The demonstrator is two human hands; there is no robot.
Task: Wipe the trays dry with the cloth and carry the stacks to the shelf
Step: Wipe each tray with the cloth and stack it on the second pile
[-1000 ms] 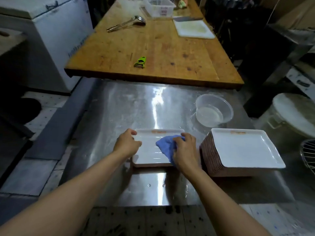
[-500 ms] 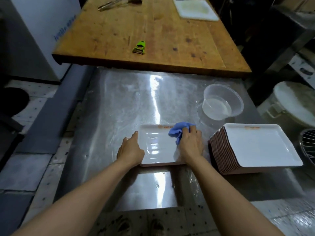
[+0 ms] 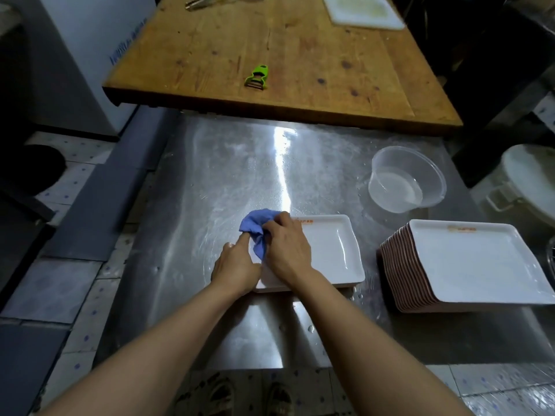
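Observation:
A single white rectangular tray (image 3: 330,250) lies on the steel table (image 3: 240,163) in front of me. My right hand (image 3: 285,250) grips a blue cloth (image 3: 255,226) at the tray's far left corner. My left hand (image 3: 234,265) holds the tray's left edge, with its forefinger stretched up against the cloth. To the right stands a tall stack of white trays (image 3: 468,259) with brown rims.
A clear plastic bowl (image 3: 405,181) holding a little water sits behind the trays. Beyond the steel table is a wooden table (image 3: 300,55) with a green peeler (image 3: 256,77) and a white cutting board (image 3: 363,9). A white lidded bucket (image 3: 528,187) stands at the right.
My right hand has carried the cloth from the tray's far right corner across to its far left corner. My left hand has stayed on the left edge. The camera has tilted down.

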